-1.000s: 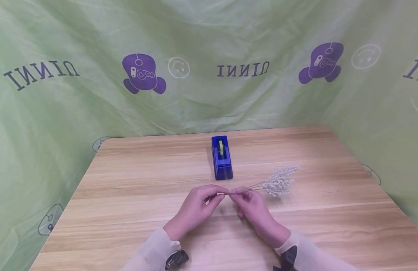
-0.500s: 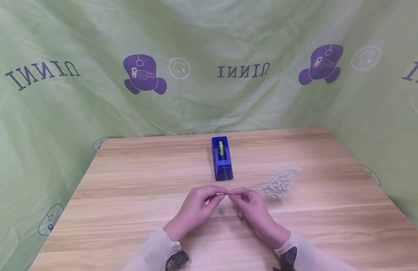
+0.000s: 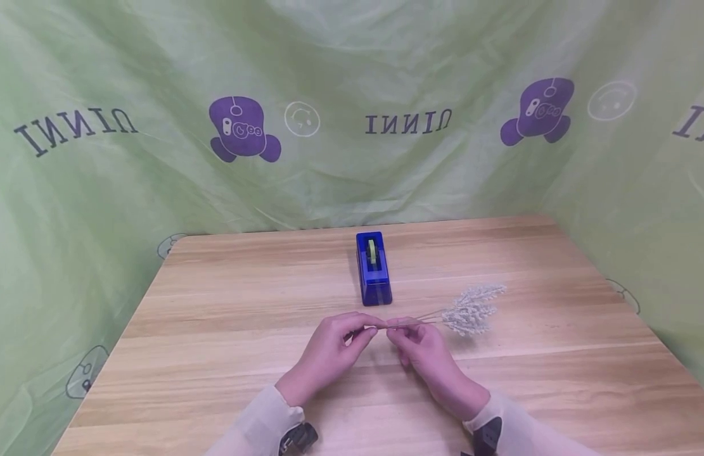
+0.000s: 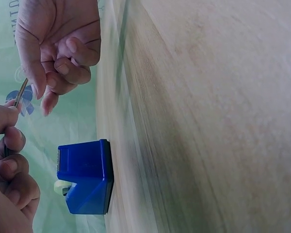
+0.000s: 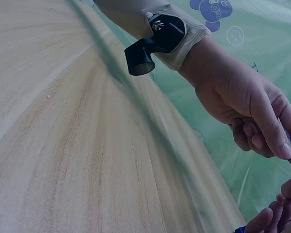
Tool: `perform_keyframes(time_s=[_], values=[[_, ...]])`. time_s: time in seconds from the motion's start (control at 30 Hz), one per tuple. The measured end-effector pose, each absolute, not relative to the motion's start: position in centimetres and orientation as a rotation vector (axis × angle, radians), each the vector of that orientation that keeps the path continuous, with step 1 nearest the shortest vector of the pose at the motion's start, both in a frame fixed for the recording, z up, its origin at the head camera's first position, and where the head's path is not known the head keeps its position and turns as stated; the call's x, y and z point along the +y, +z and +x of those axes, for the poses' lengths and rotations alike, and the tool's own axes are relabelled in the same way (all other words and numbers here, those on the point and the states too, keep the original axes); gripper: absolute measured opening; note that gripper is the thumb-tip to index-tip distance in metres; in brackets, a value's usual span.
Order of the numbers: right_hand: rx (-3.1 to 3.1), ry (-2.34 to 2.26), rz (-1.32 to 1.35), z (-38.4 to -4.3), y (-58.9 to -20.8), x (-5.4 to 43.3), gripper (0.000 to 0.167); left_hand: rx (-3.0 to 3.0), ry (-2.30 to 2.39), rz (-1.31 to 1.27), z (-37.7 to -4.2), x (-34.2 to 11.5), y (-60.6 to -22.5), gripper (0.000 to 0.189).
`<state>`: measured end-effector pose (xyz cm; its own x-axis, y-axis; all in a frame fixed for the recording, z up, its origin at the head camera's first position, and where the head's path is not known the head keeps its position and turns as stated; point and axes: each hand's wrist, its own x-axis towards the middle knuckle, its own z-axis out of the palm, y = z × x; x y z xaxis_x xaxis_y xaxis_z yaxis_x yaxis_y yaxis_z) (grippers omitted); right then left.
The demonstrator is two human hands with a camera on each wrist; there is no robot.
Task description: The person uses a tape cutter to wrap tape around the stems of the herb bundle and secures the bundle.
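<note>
A small bunch of pale, fluffy dried flower sprigs (image 3: pixel 470 310) lies sideways above the table, heads to the right and thin brown stems to the left. My left hand (image 3: pixel 331 348) pinches the stem ends between thumb and index finger. Just to its right, my right hand (image 3: pixel 431 361) pinches the same stems nearer the heads. In the left wrist view the stem (image 4: pixel 21 91) runs between both sets of fingertips. The right wrist view shows the left hand (image 5: pixel 247 104) gripping a stem, with the right fingertips (image 5: pixel 262 221) near it. Beyond the hands stands a blue tape dispenser (image 3: pixel 376 271).
The wooden table (image 3: pixel 226 297) extends around the hands. Behind and beside it hangs a green printed curtain (image 3: pixel 329 183). Dark camera mounts (image 3: pixel 297 437) sit at the wrists over light sleeves (image 3: pixel 255 421).
The scene shifts slightly downward in the head view. Both hands keep their pinch on the stems, almost still, and the tape dispenser stays in place.
</note>
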<state>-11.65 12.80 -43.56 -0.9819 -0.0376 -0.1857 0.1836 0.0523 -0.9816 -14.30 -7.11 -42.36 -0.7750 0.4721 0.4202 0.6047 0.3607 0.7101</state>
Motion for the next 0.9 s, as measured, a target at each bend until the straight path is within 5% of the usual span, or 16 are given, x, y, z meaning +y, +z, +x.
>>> perform_keyframes(time_s=[0.53, 0.9], values=[[2.206, -1.856, -0.035, -10.9, -43.7, 13.3, 0.036, -2.513, -1.349, -0.961, -14.2, -7.1, -42.6, 0.020], [2.355, -1.521, -0.543, -10.1, -42.3, 14.1, 0.023, -2.522, -1.344, -0.960, -14.3, -7.0, -42.5, 0.020]])
